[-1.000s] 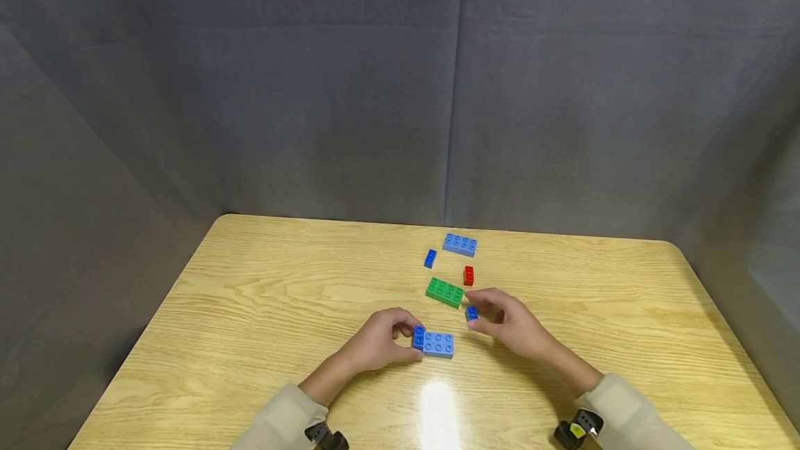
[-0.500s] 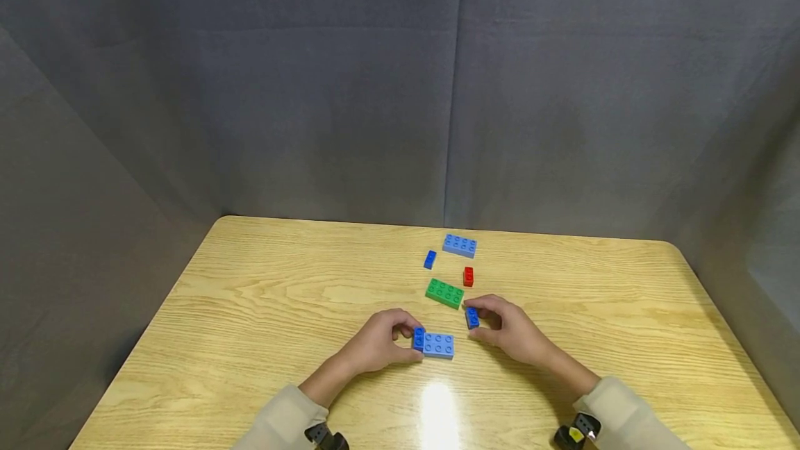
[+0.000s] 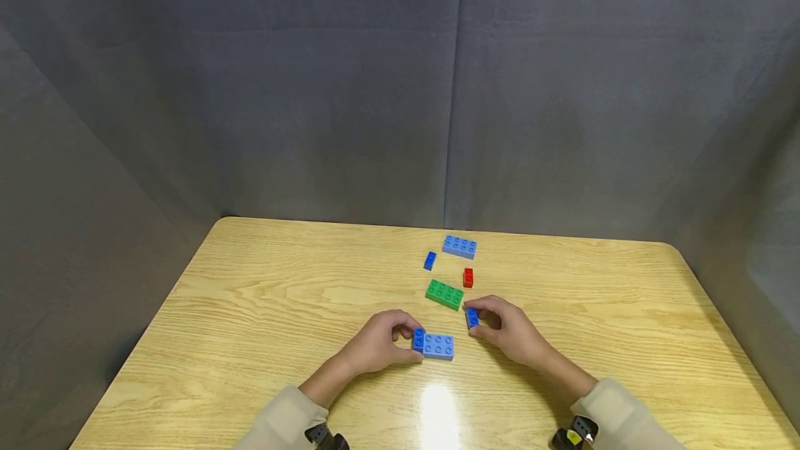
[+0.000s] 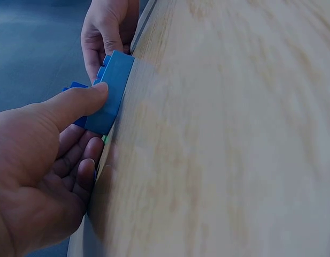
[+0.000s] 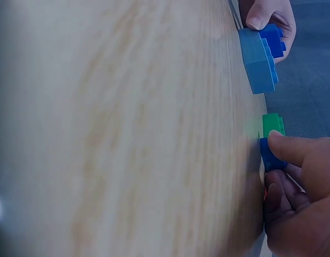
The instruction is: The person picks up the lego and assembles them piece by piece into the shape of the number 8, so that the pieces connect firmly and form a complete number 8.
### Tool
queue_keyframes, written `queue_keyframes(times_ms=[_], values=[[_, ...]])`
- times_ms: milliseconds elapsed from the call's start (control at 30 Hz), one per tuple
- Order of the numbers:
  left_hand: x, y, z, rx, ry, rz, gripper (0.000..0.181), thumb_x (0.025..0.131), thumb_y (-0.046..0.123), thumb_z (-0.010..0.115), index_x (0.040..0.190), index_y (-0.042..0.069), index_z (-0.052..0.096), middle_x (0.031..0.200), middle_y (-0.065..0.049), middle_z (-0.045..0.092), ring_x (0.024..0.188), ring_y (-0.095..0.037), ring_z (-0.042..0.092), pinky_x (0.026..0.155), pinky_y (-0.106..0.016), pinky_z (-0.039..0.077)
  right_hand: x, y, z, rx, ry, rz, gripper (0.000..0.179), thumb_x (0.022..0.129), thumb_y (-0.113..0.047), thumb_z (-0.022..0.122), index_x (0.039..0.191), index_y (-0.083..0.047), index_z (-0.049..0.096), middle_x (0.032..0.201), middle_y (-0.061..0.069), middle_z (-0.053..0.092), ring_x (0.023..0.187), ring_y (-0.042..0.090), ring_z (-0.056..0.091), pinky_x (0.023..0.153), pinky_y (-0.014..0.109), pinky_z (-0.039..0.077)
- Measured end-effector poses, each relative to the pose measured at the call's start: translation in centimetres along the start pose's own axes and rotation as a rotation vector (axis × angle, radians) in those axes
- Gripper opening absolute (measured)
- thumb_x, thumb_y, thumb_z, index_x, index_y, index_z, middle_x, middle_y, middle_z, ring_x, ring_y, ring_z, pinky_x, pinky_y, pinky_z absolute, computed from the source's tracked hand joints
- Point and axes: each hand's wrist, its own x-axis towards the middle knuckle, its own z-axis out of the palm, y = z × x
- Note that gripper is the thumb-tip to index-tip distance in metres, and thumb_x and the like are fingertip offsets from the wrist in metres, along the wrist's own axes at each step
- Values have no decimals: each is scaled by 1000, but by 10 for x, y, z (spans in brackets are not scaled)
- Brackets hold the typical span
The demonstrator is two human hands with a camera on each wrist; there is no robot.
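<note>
My left hand holds a light blue building brick at its left end, where a small dark blue brick sits on top of the studs. In the left wrist view the thumb presses on the side of the light blue brick. To the right, my right hand pinches another small dark blue brick between thumb and fingers, low over the table. Just behind that brick lies a green brick; in the right wrist view the right thumb partly overlaps both.
Farther back on the wooden table lie a small red brick, a small dark blue brick and a second light blue brick. A grey cloth hangs behind the table's far edge.
My right hand and its dark blue brick have shifted slightly toward me, and more of that brick shows between the fingers. The left hand has stayed in place.
</note>
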Motion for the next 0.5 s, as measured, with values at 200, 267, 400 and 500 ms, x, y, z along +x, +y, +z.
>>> queue_keyframes(times_ms=[200,267,400,500], values=[[0,-1,1,-14,-3,-5,34,72,23,82,101,16,66,88,10,59,83,-11,55,70,-22,44,-1,-1,1,4,29,29,37,82,-12,73,118,-13,64,102,-6,61,92,16,54,76,28,46],[0,-1,1,-14,-2,-7,34,72,23,82,101,16,66,88,10,59,82,-10,55,70,-22,44,-1,-1,1,2,33,35,37,81,-13,73,117,-13,64,100,-6,61,90,16,53,73,26,46],[0,0,1,-11,-2,-12,34,72,23,82,102,15,66,88,10,59,82,-10,54,69,-22,43,-1,-3,1,2,39,45,37,81,-15,74,117,-13,64,96,-6,60,86,16,53,68,24,44],[0,0,0,-9,-3,-16,35,72,23,82,102,15,66,88,10,59,81,-10,54,69,-22,43,-1,-6,0,11,44,47,37,81,-16,74,117,-12,65,94,-5,60,83,16,52,66,23,45]])
